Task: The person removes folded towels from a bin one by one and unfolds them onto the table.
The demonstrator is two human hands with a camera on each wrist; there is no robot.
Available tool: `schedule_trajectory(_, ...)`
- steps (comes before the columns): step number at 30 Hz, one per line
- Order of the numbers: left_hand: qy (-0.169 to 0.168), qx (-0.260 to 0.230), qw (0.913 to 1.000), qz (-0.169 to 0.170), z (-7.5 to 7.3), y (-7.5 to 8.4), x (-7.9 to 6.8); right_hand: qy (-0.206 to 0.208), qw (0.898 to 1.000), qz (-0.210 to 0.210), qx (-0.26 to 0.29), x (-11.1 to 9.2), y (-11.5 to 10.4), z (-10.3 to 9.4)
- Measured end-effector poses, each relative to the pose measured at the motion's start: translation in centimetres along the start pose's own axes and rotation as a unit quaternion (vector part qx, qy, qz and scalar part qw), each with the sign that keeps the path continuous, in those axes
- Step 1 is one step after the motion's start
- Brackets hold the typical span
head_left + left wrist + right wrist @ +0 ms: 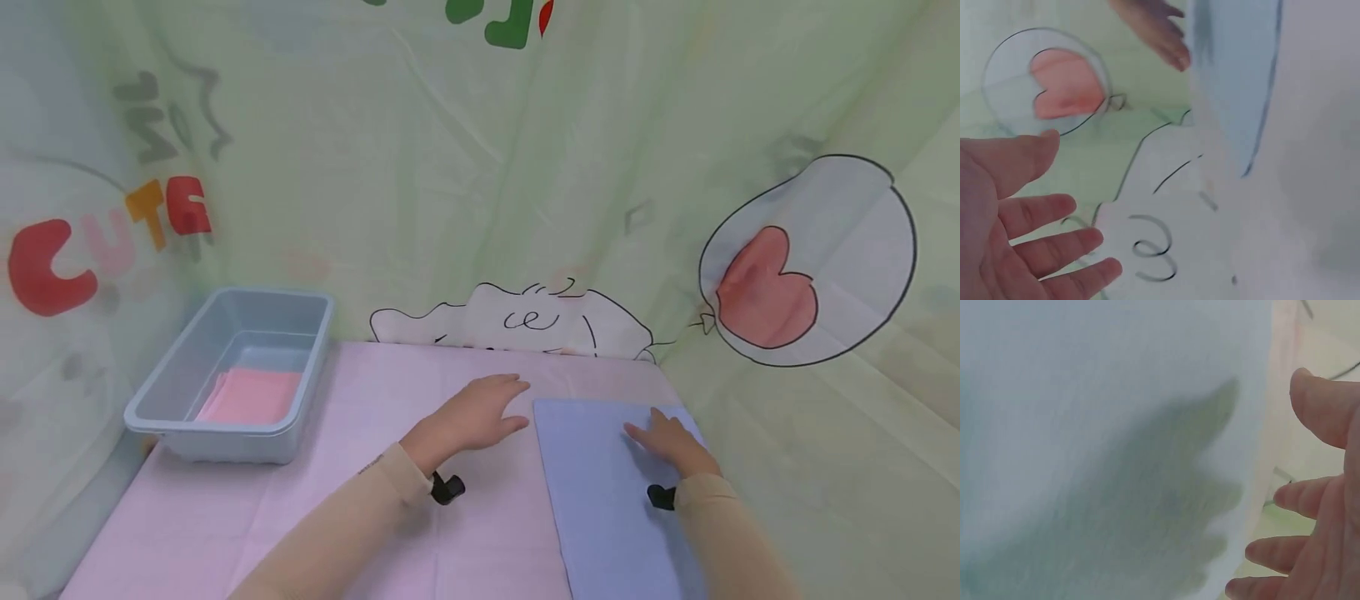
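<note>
A flat light blue cloth lies on the right part of the table, its far edge near the back. Over its far end hovers my right hand, fingers spread, holding nothing; in the right wrist view the hand casts a shadow on the cloth. My left hand is above the table just left of the cloth's far left corner, fingers loosely extended and nothing in them. The left wrist view shows that hand with its fingers apart and the cloth beyond.
A grey-blue plastic basin stands at the left back of the table, with a folded pink cloth inside. Pink covering lies over the table. Printed curtains hang behind and at both sides, close to the table edges.
</note>
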State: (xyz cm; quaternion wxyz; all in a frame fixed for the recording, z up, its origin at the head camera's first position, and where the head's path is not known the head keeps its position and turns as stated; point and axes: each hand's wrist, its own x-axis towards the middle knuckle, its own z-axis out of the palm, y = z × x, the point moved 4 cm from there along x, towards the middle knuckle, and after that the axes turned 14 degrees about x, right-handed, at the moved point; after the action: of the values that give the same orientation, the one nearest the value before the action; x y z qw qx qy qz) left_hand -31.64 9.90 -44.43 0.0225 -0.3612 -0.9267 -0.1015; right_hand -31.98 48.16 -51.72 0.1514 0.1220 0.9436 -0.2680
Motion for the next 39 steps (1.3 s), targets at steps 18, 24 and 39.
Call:
schedule_trajectory(18,0.184,0.020,0.9657,-0.183,-5.8,-7.6,-13.6,0.149,0.978,-0.116,0.094,0.0,-10.6,1.9)
schedule_trajectory(24,0.203,0.036,0.9498,-0.235,-6.5,-9.8,-18.1,0.158,0.967,-0.153,0.127,-1.4,-14.6,3.4)
schedule_trajectory(39,0.236,0.070,0.9159,-0.317,-5.7,-16.1,-26.3,0.123,0.931,-0.298,0.170,-6.1,-24.2,6.8)
